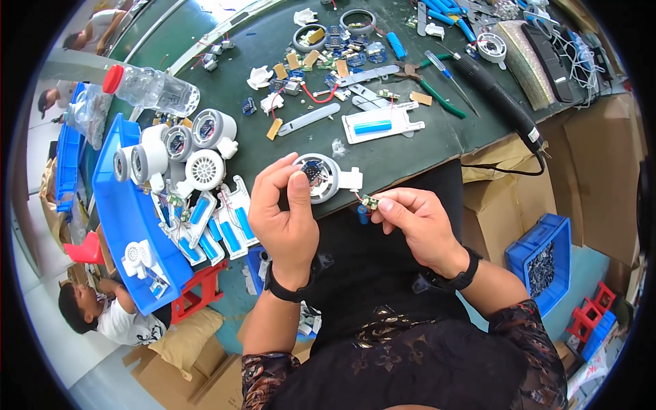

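My left hand is closed on the rim of a round white and grey fan housing at the table's near edge. Inside the ring sits a dark blue part, and a white stub sticks out on the right. Between thumb and fingers, my right hand pinches a small green circuit board. Thin red wires run from the stub to this board. Just below it hangs a blue cylindrical cell; how it is attached is hard to see.
Left lie assembled fan heads and white handle shells with blue cells, beside a blue bin. Ahead on the green table are loose boards, pliers, a screwdriver and a black cylindrical tool. Another person sits lower left.
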`<state>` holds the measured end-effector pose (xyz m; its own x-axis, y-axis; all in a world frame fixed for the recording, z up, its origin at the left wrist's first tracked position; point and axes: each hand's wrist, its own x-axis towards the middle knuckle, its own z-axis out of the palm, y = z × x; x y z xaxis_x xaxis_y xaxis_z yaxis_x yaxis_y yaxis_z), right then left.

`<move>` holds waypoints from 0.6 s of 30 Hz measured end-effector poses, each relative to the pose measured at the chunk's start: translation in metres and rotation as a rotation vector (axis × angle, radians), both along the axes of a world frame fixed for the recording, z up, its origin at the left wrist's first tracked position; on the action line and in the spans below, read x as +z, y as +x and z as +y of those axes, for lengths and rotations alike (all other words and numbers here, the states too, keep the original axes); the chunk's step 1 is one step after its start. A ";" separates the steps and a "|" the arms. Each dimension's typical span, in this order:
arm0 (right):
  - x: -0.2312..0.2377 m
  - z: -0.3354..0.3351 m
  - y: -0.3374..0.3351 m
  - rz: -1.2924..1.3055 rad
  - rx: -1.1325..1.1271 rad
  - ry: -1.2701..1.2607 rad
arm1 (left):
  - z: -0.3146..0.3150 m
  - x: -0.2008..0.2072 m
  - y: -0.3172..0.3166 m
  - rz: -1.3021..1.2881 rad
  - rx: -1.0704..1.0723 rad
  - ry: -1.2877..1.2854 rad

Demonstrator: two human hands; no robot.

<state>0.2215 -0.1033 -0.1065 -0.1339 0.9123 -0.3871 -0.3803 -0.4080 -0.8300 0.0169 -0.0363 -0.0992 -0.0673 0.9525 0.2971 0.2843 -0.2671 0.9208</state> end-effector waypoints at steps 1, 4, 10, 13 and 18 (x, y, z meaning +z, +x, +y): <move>0.000 0.000 -0.001 -0.016 0.006 -0.012 | -0.001 0.001 0.001 0.004 0.006 0.005; -0.001 -0.002 -0.002 -0.002 0.004 -0.015 | -0.003 0.009 0.003 -0.214 -0.056 -0.119; -0.002 -0.005 -0.004 0.014 0.015 -0.023 | -0.020 0.000 0.001 -0.121 0.031 0.132; -0.002 -0.003 -0.003 0.008 0.022 -0.013 | -0.048 -0.005 0.004 -0.087 0.059 0.291; -0.002 -0.002 -0.004 0.022 0.035 0.012 | -0.081 -0.003 0.023 -0.468 -0.060 -0.568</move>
